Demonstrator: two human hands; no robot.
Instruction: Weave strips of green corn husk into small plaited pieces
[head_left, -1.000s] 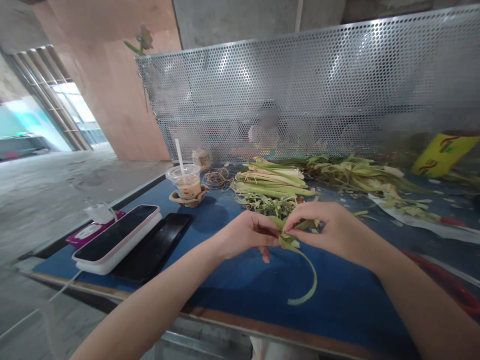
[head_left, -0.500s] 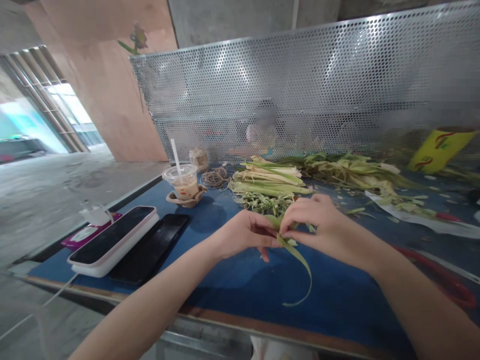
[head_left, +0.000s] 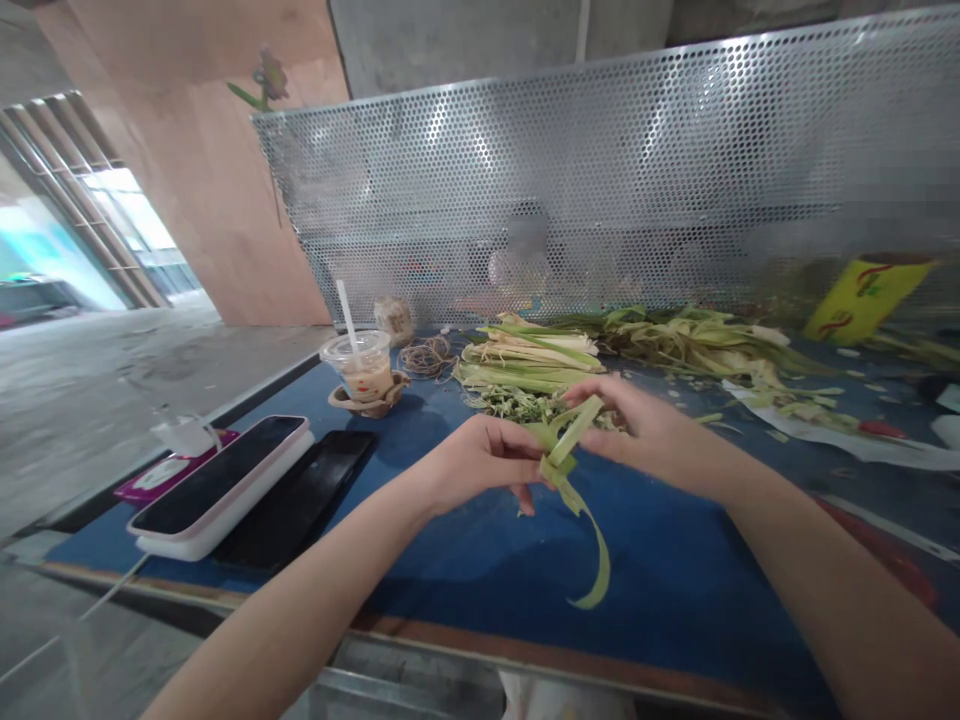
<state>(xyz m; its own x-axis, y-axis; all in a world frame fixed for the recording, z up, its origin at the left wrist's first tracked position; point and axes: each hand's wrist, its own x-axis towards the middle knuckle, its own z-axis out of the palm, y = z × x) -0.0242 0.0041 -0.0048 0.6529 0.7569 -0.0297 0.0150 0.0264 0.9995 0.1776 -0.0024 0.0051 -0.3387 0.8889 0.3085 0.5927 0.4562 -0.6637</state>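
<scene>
My left hand point(head_left: 499, 458) is closed on a folded green leaf strip point(head_left: 576, 432), pinching its knotted middle between thumb and fingers. One flat end of the strip sticks up to the right, and a long curling tail hangs below over the blue tabletop point(head_left: 465, 560). Close on the right is my right hand point(head_left: 634, 425), its thumb and fingers apart around the raised end; no grip on the strip shows. Behind the hands lie a stack of pale green stalks point(head_left: 532, 360) and a heap of small green pieces point(head_left: 517, 402).
At the left are a drink cup point(head_left: 364, 370) in a cardboard holder, a white-cased phone point(head_left: 225, 480), a black phone point(head_left: 300, 500) and a charger point(head_left: 180, 435). Twine point(head_left: 426, 357), loose leaves point(head_left: 690, 345), white paper point(head_left: 832, 440) and a yellow container point(head_left: 866, 300) lie farther back.
My right hand has let go of the strip at the knot and moved slightly up and right, its fingers spreading. A flat end of the strip now stands up between the hands.
</scene>
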